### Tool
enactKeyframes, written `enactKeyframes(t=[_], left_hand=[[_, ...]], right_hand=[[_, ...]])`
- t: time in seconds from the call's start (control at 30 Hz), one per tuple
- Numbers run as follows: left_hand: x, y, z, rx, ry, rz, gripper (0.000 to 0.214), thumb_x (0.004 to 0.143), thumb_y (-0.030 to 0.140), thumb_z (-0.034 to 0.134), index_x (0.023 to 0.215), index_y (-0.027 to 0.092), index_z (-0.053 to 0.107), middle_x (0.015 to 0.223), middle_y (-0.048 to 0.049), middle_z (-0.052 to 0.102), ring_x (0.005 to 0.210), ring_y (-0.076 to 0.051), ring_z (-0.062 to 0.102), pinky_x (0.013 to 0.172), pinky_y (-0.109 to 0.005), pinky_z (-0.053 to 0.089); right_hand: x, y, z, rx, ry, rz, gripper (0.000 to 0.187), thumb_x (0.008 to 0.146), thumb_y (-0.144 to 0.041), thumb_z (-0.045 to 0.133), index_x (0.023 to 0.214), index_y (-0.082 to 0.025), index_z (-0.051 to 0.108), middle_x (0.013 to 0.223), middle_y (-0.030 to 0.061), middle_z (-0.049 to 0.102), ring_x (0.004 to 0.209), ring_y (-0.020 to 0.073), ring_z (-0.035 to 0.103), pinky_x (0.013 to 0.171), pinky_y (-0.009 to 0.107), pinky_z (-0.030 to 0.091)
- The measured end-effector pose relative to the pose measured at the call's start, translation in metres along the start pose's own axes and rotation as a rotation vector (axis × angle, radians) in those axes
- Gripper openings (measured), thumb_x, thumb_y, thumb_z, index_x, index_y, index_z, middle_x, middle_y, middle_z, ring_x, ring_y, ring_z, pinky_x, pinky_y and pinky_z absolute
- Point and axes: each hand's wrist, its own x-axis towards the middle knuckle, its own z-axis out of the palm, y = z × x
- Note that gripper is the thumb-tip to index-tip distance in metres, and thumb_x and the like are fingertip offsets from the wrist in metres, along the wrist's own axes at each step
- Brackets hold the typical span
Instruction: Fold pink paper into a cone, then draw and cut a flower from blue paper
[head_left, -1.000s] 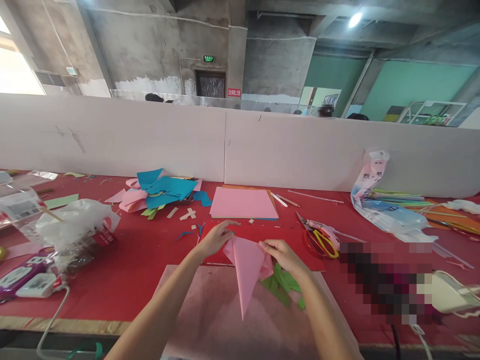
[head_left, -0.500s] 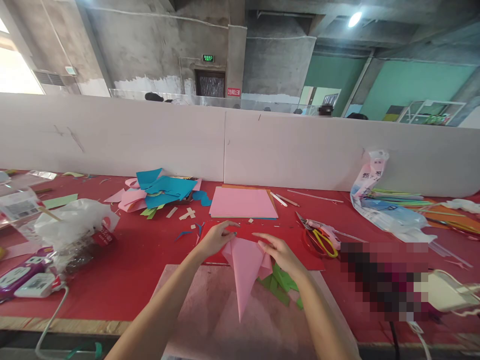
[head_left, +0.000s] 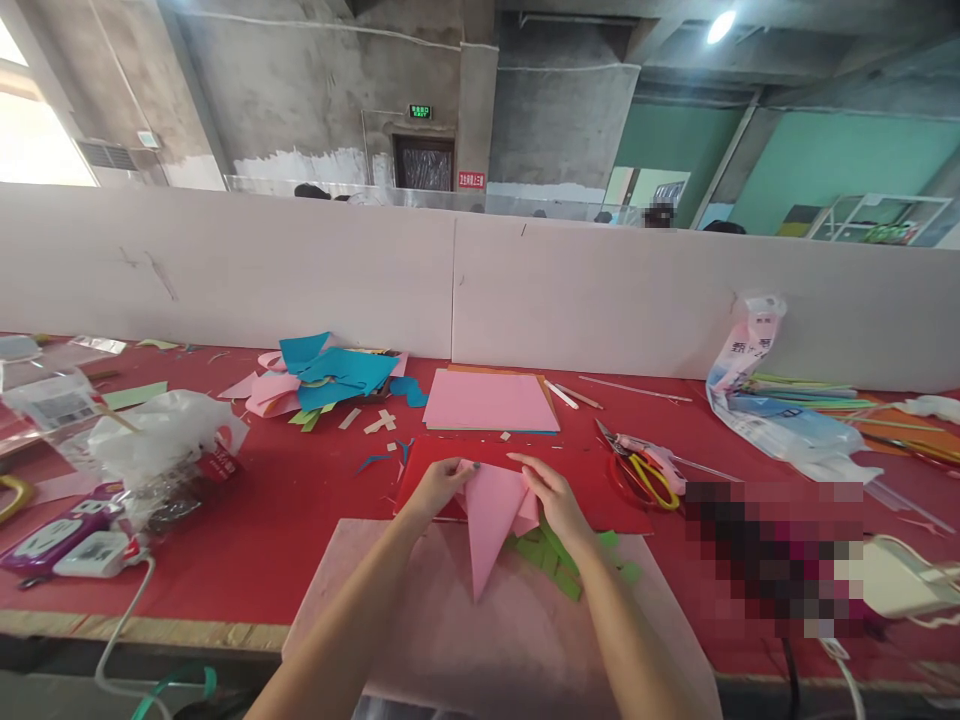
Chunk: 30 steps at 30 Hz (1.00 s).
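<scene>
A folded sheet of pink paper (head_left: pixel 491 515), creased to a long point facing me, is held up between both hands. My left hand (head_left: pixel 444 484) pinches its upper left corner between thumb and fingers. At the upper right edge, my right hand (head_left: pixel 551 492) grips the paper with the thumb, its index finger stretched out along the top. Beneath lies a pale pink board (head_left: pixel 420 630). Green paper pieces (head_left: pixel 559 560) rest on it, partly hidden by my right wrist. Just behind my hands a red sheet (head_left: pixel 600 505) covers part of the table.
A stack of pink paper (head_left: pixel 491 402) lies farther back. Scissors with yellow handles (head_left: pixel 652 482) and a pink glue gun (head_left: pixel 656 460) are to the right. Blue paper scraps (head_left: pixel 341 375) are heaped at back left, near a plastic bag (head_left: pixel 150 435). A white partition (head_left: pixel 337 275) stands behind.
My left fingers have closed onto the paper's left corner. The paper's tip has risen and tilted slightly away from me. The view has shifted a little.
</scene>
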Motion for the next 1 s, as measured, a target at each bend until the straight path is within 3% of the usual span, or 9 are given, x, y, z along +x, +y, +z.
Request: enactKeyframes(t=[0.3,0.53,0.77,1.0], left_hand=[[-0.01,0.01,0.0,-0.014,-0.05,-0.025,0.047,0.062,0.06,0.059,0.067,0.013,0.058,0.059,0.0009,0.05,0.057,-0.014,0.047,0.051,-0.022,0.034],[-0.014,0.014,0.002,-0.043,-0.154,-0.021,0.038,0.065,0.051,0.061,0.064,0.014,0.053,0.057,0.0041,0.043,0.053,-0.01,0.041,0.05,-0.02,0.03],[-0.013,0.014,0.003,-0.034,-0.172,0.03,0.028,0.072,0.04,0.056,0.07,0.013,0.061,0.064,0.0003,0.053,0.06,-0.011,0.046,0.054,-0.021,0.033],[-0.009,0.003,0.003,-0.074,-0.07,0.089,0.025,0.073,0.036,0.056,0.073,0.012,0.063,0.069,-0.0027,0.059,0.063,-0.014,0.052,0.056,-0.022,0.038]], right_hand=[[-0.002,-0.002,0.0,0.032,0.02,0.077,0.041,0.078,-0.05,0.049,0.105,-0.023,0.063,0.108,0.0043,0.062,0.097,0.0205,0.055,0.083,0.03,0.041],[-0.002,0.001,0.005,-0.061,-0.05,0.086,0.038,0.076,-0.052,0.051,0.075,-0.016,0.064,0.069,0.0008,0.059,0.069,0.0152,0.052,0.063,0.024,0.039],[-0.004,-0.003,0.003,-0.06,-0.105,0.074,0.035,0.078,-0.049,0.051,0.079,-0.017,0.065,0.073,0.0008,0.061,0.07,0.0148,0.053,0.064,0.024,0.039],[-0.006,-0.004,0.003,-0.001,-0.146,0.082,0.034,0.076,-0.048,0.054,0.08,-0.016,0.063,0.074,0.0012,0.059,0.069,0.0139,0.053,0.062,0.023,0.04]])
